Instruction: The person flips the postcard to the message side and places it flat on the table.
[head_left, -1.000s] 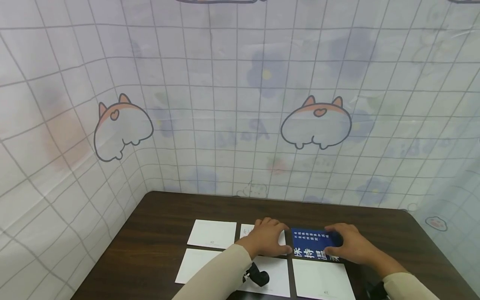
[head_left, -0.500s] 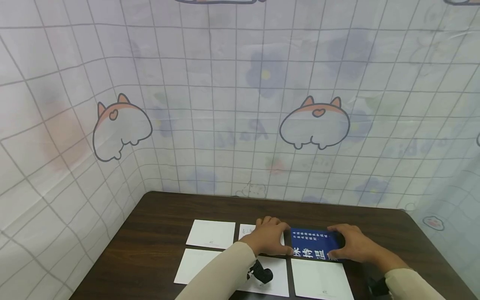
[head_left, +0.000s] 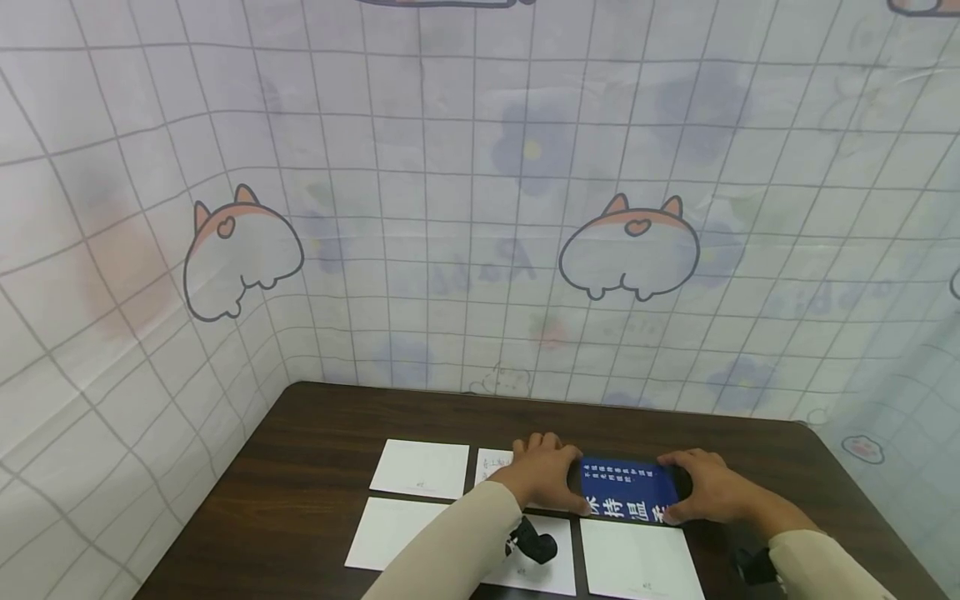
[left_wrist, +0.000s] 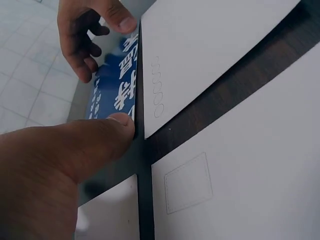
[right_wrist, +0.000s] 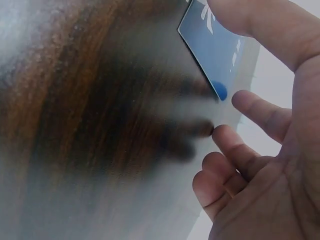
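A blue postcard with white characters lies flat on the dark table at the right end of the back row. At its left side my left hand rests with fingers spread, over a white postcard that it partly covers. In the left wrist view the left thumb touches the blue card's near corner. My right hand is at the card's right side, its thumb on the near right corner. The right wrist view shows the other fingers loosely bent beside the card, apart from the thumb.
White postcards lie in two rows: one at back left, others at front left, front middle and front right, with narrow gaps. A grid-patterned curtain stands behind the table.
My right hand has slid slightly right, showing more of the blue card's last large character. My left hand has shifted a little right. The cards stay in their layout.
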